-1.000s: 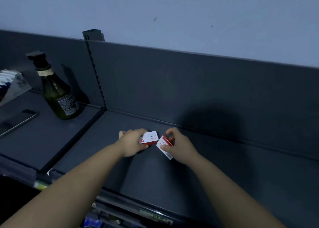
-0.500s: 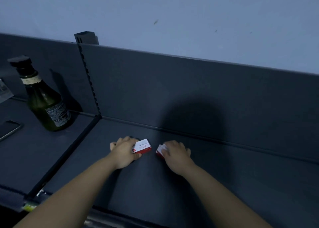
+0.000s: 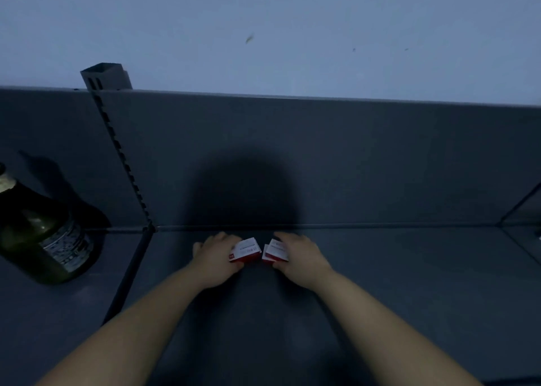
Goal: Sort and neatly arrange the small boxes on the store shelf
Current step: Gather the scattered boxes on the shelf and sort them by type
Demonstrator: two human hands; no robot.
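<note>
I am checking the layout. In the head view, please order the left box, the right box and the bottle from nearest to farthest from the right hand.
1. Right box: held in the right hand.
2. Left box: just to its left, in the left hand.
3. Bottle: far left, past the left hand.

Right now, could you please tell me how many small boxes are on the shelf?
2. The left hand grips the left box, the right hand the right box, a gap between them, on the shelf. Hands may hide more.
</note>
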